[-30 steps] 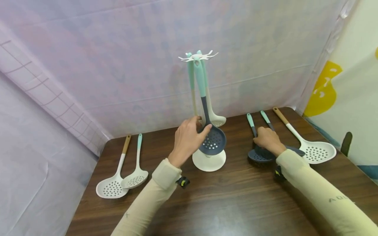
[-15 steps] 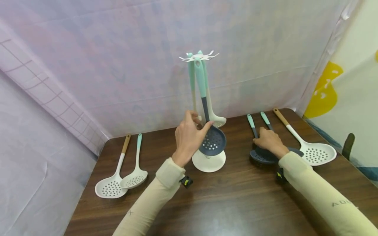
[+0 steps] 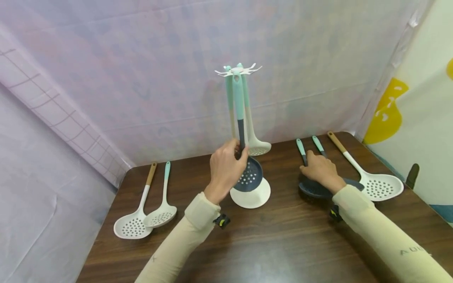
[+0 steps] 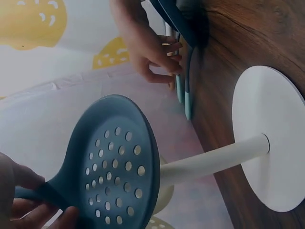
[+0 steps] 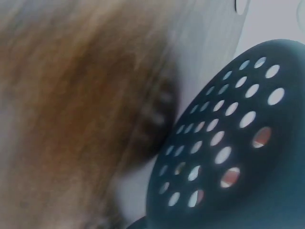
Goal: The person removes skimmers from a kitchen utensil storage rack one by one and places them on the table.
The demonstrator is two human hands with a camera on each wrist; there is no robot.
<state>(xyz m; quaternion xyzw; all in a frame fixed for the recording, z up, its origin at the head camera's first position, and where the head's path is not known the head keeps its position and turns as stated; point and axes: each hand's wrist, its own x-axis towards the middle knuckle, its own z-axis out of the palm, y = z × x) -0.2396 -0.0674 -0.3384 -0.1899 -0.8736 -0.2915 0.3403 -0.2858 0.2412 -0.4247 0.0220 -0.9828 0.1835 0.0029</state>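
Note:
In the head view my left hand (image 3: 226, 167) pinches the dark stem of a skimmer (image 3: 249, 175) just above its perforated bowl. Its mint handle stands upright at the front of the white rack (image 3: 236, 70); whether its loop sits on a hook is too small to tell. My right hand (image 3: 321, 171) is over dark perforated utensils (image 3: 315, 189) on the right. One mint-handled stem (image 3: 300, 146) passes by its thumb and forefinger. Its fingers (image 4: 162, 62) show near the stems in the left wrist view; whether they grip is unclear. A dark perforated head (image 5: 228, 133) fills much of the right wrist view.
White utensils with mint handles, one a perforated ladle (image 3: 259, 147), hang on the rack's far side. The rack's round base (image 3: 250, 199) stands on the table. Two white skimmers (image 3: 132, 228) (image 3: 161, 217) lie left. A wooden-handled white skimmer (image 3: 382, 186) lies far right.
The skimmer at the rack has swung from a slant to nearly upright, its bowl moving left. My left hand has shifted slightly on its stem. My right hand stays nearly in place, its fingers shifting slightly.

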